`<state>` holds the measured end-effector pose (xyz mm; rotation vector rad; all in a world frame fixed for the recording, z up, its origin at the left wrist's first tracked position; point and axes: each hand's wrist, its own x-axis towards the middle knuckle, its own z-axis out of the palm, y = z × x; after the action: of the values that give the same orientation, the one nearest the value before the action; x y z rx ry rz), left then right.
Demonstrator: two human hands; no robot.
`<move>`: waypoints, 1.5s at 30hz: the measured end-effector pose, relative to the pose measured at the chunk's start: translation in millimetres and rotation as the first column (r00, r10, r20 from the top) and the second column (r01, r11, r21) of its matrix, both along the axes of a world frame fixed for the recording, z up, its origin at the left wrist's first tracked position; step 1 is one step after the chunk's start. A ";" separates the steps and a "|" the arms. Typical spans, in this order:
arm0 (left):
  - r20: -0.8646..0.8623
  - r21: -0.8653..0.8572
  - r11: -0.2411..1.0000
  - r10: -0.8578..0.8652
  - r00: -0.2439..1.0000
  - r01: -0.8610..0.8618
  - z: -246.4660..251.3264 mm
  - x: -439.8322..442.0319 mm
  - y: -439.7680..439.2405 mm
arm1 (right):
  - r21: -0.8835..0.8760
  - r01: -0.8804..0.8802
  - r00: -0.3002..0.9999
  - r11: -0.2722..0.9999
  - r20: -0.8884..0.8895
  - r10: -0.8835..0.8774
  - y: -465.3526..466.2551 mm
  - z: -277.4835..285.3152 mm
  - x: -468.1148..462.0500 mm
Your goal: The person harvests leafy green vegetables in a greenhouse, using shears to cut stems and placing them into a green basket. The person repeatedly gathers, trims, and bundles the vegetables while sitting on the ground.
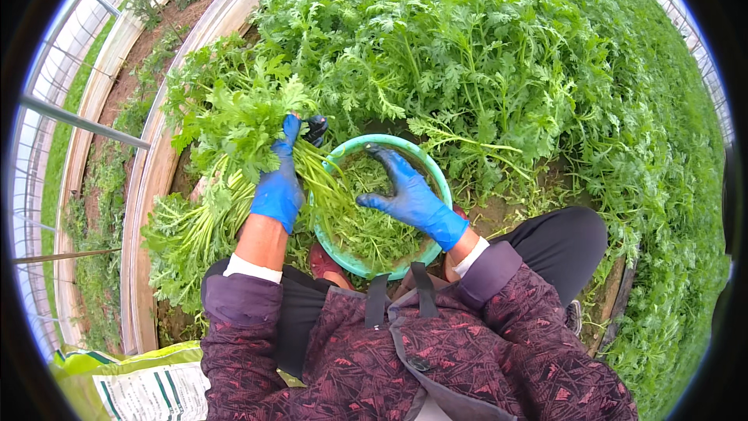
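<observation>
My left hand (280, 178), in a blue glove with darkened fingertips, grips a leafy bunch of chrysanthemum greens (239, 123). The bunch's pale stems (318, 169) point right, over the left rim of a turquoise plastic basin (441, 178). Above that basin my right hand (403, 190), gloved the same way, is held with thumb and fingers apart and nothing between them. Loose leaves and stem trimmings (380, 234) lie inside the basin. Left of my left wrist rests another pile of cut greens (201, 234), stems bundled side by side.
Dense growing greens (467, 41) spread ahead and to the right. A cut stalk (485, 143) lies at their near edge. Wooden boards (149, 199) border the bed on the left, with a metal pipe (85, 120) above. A printed plastic sack (146, 380) sits at lower left.
</observation>
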<state>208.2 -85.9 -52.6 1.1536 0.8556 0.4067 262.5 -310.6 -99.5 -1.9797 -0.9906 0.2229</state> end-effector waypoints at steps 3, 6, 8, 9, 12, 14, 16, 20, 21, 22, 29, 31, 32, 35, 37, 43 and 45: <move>0.031 -0.253 0.965 -0.059 0.998 0.065 -13.0 -0.4 -21.7 | 0.062 -0.054 0.993 0.997 0.111 0.047 36.9 11.2 -24.4; 0.046 -0.374 0.920 -0.108 0.993 0.118 -23.9 8.9 -27.3 | 0.115 0.051 0.993 0.992 -0.111 -0.038 68.5 2.0 -34.7; -0.029 -0.198 0.977 -0.087 0.996 0.080 -27.7 8.8 -23.9 | 0.240 0.117 0.940 0.964 -0.341 -0.029 75.5 -2.6 -34.5; -0.087 -0.029 0.987 -0.163 0.983 0.161 -27.7 2.0 -18.8 | 0.306 0.048 0.840 0.951 -0.527 0.127 76.1 -2.0 -31.9; 0.022 0.021 0.903 -0.429 0.903 0.429 -25.8 -28.6 -1.3 | 0.344 -0.064 0.180 0.937 -0.919 0.350 61.4 12.3 -18.1; 0.396 -0.251 0.764 -0.479 0.783 0.595 -31.2 -50.4 8.2 | 0.390 -0.076 0.017 0.918 -0.920 0.392 53.3 29.6 -7.4; 0.507 -0.391 0.671 -0.414 0.756 0.630 -49.4 -65.9 -0.6 | 0.455 -0.096 -0.116 0.885 -0.888 0.444 48.8 46.2 -1.2; 0.618 -0.410 0.535 -0.433 0.656 0.739 -71.6 -62.9 -14.3 | 0.466 -0.103 -0.333 0.879 -0.849 0.411 48.8 64.0 -2.2; 0.575 -0.440 0.617 -0.365 0.732 0.653 -68.8 -58.6 -15.7 | 0.434 -0.085 -0.378 0.897 -0.847 0.374 49.1 64.8 -3.9; 0.576 -0.398 0.725 -0.280 0.768 0.562 -63.7 -50.6 -18.6 | 0.453 -0.096 -0.365 0.886 -0.845 0.392 49.2 64.6 -5.2; 0.649 -0.182 0.727 -0.418 0.636 0.663 14.6 -24.5 -17.5 | 0.509 -0.119 -0.404 0.852 -0.809 0.427 52.1 40.2 -8.5; 0.549 -0.114 0.741 -0.508 0.663 0.662 31.8 -21.2 -9.8 | 0.588 -0.228 -0.247 0.776 -0.806 0.538 52.6 24.0 -6.9; 0.541 -0.133 0.781 -0.459 0.705 0.610 39.9 -21.5 -2.8 | 0.496 -0.248 -0.157 0.832 -0.868 0.471 51.9 13.6 -4.5; 0.531 -0.054 0.849 -0.421 0.735 0.526 59.0 -22.6 22.2 | 0.605 0.020 -0.012 0.796 -0.796 0.606 31.9 -27.2 15.4; 0.488 -0.019 0.890 -0.390 0.781 0.456 62.9 -29.5 32.4 | -0.017 0.150 0.441 0.988 -0.894 -0.082 11.3 -58.7 27.5; 0.481 -0.115 0.858 -0.393 0.784 0.501 42.3 -30.7 57.6 | -0.775 0.080 0.989 0.627 -0.015 -0.145 -22.8 -147.2 -19.6; 0.313 -0.285 0.925 -0.156 0.937 0.249 27.4 -34.5 60.8 | -0.710 0.073 0.992 0.700 -0.022 -0.126 -26.1 -161.0 -26.3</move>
<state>173.8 -25.1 -25.2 0.8441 0.5173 0.2406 236.2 -336.7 -260.5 -2.6978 -0.8039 0.6994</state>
